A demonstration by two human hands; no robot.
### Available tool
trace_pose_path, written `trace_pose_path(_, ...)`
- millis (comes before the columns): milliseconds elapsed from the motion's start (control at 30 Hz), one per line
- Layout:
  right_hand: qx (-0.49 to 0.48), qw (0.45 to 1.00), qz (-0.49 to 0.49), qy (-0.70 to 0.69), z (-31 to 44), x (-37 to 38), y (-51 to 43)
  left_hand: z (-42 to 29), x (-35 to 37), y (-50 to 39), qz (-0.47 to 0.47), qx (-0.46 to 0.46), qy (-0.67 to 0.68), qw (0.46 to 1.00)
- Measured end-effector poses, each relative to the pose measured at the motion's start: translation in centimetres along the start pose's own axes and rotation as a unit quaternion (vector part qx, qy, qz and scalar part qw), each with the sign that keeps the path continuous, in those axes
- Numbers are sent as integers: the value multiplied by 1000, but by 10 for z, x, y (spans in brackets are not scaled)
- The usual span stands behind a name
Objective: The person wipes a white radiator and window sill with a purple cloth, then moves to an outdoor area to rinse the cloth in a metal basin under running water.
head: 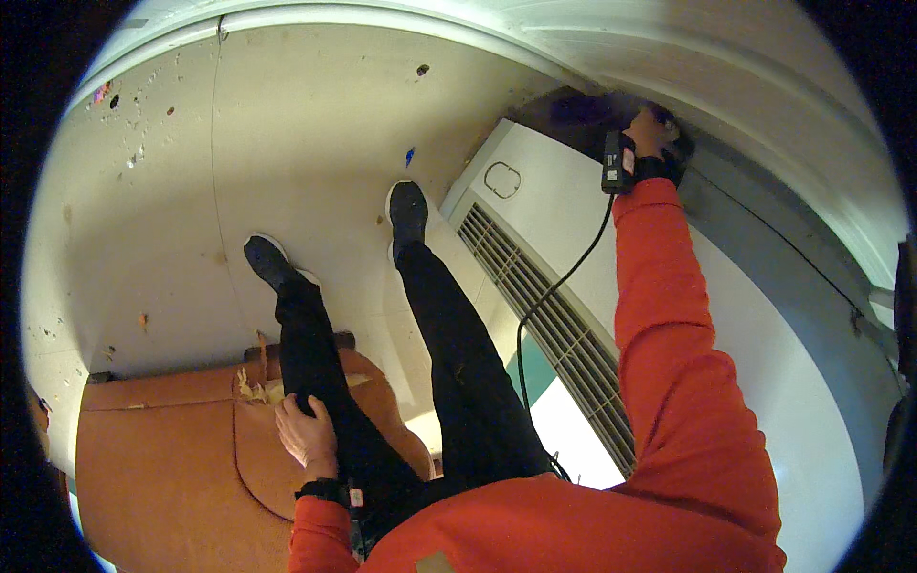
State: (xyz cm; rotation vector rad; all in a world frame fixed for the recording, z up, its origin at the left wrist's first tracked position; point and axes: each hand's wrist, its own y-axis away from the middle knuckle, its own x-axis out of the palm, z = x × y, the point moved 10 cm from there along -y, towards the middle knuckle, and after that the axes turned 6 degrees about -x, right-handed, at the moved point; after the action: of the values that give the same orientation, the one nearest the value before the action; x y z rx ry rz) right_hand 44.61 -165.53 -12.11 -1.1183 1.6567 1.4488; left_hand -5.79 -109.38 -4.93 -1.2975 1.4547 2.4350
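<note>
My left hand (309, 433) rests on the black trouser leg (315, 358) at my knee, with its thumb and fingers apart and nothing seen in it. Under and beside it is an orange-brown upholstered seat (165, 458), its cover torn at the front edge with pale stuffing (254, 387) showing. Far out at the upper right, my right hand (650, 132) reaches into a dark gap at the end of a white cabinet air conditioner (559, 179), close to the wall. Its fingers are blurred and shadowed, so I cannot tell whether they grip anything.
A slatted vent grille (544, 315) runs along the air conditioner. From a black device (615, 163) at my right wrist, a black cable (566, 276) hangs across the grille. A white pipe (372, 18) follows the wall's base. Small debris, including a blue scrap (410, 157), dots the pale floor (308, 129).
</note>
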Motion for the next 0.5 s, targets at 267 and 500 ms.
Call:
trace_pose_path(267, 159, 847, -273, -427, 116, -11, 29, -5, 0, 0, 16, -11, 0, 1000)
trace_pose_path(500, 67, 996, 60, 30, 10, 15, 8, 2, 0, -2, 23, -28, 25, 999)
